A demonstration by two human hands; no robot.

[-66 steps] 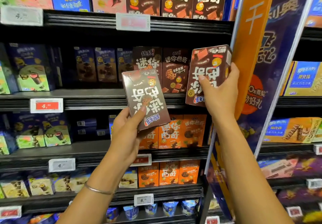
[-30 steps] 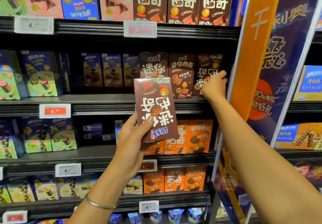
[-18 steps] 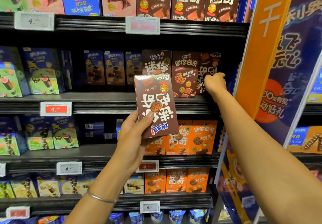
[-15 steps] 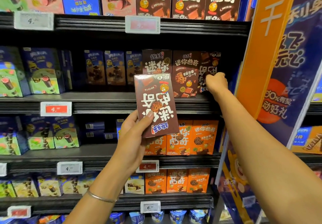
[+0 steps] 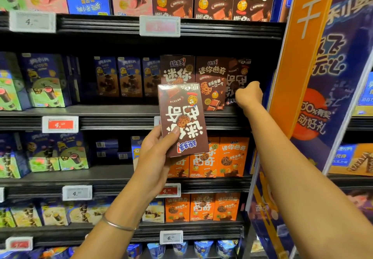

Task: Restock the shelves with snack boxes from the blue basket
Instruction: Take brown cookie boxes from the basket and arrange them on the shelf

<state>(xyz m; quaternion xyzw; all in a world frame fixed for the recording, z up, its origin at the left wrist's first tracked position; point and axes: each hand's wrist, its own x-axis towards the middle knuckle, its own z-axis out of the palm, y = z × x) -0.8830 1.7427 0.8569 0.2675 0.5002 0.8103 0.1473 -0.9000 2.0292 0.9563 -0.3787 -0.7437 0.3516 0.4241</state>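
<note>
Black metal shelving [image 5: 121, 121] fills the view, its ribbed front edges running flat and level in several tiers. On the right a tall printed banner [image 5: 298, 57], orange beside dark blue, leans across the end of the bay. Every tier carries upright rectangular cardboard cartons with glossy print: dark blue boxes [image 5: 119, 77], green ones at the left, orange boxes [image 5: 232, 155] lower down, and a brown row [image 5: 211, 83] at the middle right.

The left hand [image 5: 155, 158] holds a brown snack box [image 5: 181, 117] up in front of the shelves, print upside down, thumb pressed flat on its face and the fingers wrapped behind its lower left corner. The right hand [image 5: 249, 95] reaches to the right end of the brown row, where a second brown box [image 5: 237, 81] stands on the shelf, also upside down. That hand's fingers are curled under against the box's lower right edge; whether they pinch it cannot be told.

White plastic price tags [image 5: 159, 25] clip to the shelf edges, one with a red panel [image 5: 60, 124]. A thin metal bangle [image 5: 117, 223] circles the left wrist.

About two seconds earlier the right hand held that second box in the air before the shelf; now it sits in the row, while the left hand's box has hardly moved
</note>
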